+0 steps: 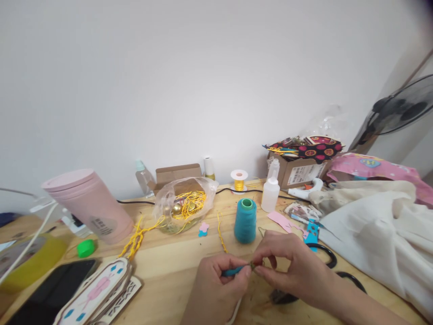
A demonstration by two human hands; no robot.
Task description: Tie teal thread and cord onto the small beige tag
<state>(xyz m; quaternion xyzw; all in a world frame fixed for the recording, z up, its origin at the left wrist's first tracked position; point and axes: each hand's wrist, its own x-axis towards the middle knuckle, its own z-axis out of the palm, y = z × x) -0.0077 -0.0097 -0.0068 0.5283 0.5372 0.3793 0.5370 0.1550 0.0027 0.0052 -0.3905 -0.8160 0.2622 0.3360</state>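
Low in the centre, my left hand [221, 286] pinches a small blue piece [232, 271] between thumb and fingers. My right hand [287, 262] meets it fingertip to fingertip, its thumb and fingers closed on a small dark greenish bit [252, 266], too small to make out. A pale edge of something flat shows below my left hand. Just behind the hands stands a teal thread cone [245, 222]. A yellow twisted cord [221, 232] lies to its left. Black-handled scissors [324, 255] lie partly under my right hand.
Pink cup [91, 207], phone [57, 293] and decorated wooden pieces [98, 291] are at left. Behind are a bag of yellow cord and gold bells [186, 203], a yellow spool [239, 183] and a white bottle [270, 194]. White cloth [379, 230] covers the right side.
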